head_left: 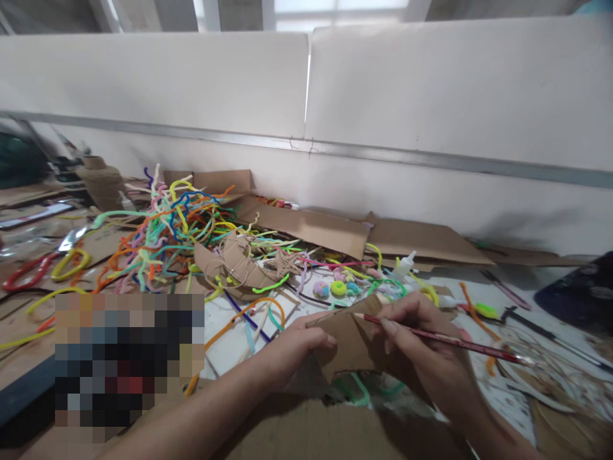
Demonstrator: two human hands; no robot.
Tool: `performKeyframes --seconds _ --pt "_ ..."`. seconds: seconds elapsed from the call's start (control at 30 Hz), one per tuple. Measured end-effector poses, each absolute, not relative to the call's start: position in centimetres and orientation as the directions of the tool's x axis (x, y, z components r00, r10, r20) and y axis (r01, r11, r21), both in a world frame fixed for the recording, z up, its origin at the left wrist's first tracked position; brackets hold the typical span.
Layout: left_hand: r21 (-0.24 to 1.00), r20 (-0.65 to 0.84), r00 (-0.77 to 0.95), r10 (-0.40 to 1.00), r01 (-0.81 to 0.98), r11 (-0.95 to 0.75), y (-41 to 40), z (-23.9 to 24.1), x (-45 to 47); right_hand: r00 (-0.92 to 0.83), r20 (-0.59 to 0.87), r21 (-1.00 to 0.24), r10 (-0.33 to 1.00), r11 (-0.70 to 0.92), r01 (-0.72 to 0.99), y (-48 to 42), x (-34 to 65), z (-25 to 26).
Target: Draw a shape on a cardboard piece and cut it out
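A piece of brown cardboard [347, 342] with a ragged lower edge is tilted up in front of me. My left hand [306, 342] grips its left side, thumb on the front face and fingers behind. Between the thumb and fingers of my right hand [421, 338] is a red pencil [454, 342], its tip at the upper part of the cardboard. The pencil's back end points to the right. Any mark on the cardboard is too faint to make out. Just beyond lie small fuzzy rings [338, 288] and a white glue bottle [405, 264].
A heap of coloured pipe cleaners [167, 223] covers the left middle, beside crescent-shaped cardboard [242, 262]. Scissors with red handles [31, 271] lie far left. Cardboard sheets [306, 227] lean along the white partition [431, 96]. Tangled cord [560, 377] lies at right.
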State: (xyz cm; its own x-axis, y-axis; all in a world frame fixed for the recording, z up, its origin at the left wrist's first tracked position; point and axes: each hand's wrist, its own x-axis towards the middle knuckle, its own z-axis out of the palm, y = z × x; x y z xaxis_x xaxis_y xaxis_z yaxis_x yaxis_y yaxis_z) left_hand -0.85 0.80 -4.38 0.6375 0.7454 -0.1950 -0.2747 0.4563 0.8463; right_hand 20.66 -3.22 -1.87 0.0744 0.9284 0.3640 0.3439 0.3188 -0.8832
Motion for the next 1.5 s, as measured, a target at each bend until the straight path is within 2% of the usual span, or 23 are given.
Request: performKeyframes --seconds 0.67,1.03,1.2,1.4,1.5 --pt "0.844 -0.206 0.645 0.736 -0.264 0.467 0.85 -4.44 -0.83 0.053 0.409 -0.861 0.911 0.366 0.354 -3.08 20.89 -1.92" --pt "0.835 -0.205 0.636 0.744 -0.284 0.472 0.96 -4.34 -0.74 0.064 0.381 -0.908 0.922 0.36 0.212 -2.56 21.14 -2.15" --pt "0.84 -0.218 0.627 0.748 -0.269 0.471 1.17 -4.79 -0.93 0.048 0.317 -0.917 0.947 0.294 0.269 -2.45 21.08 -1.78" --pt "0.837 -0.222 0.624 0.749 -0.272 0.475 1.16 -5.01 -0.98 0.087 0.417 -0.867 0.905 0.367 0.338 -2.95 20.53 -1.98" --pt "0.833 -0.225 0.628 0.745 -0.273 0.481 1.14 -5.06 -0.97 0.04 0.487 -0.813 0.873 0.435 0.387 -2.94 20.6 -2.05"
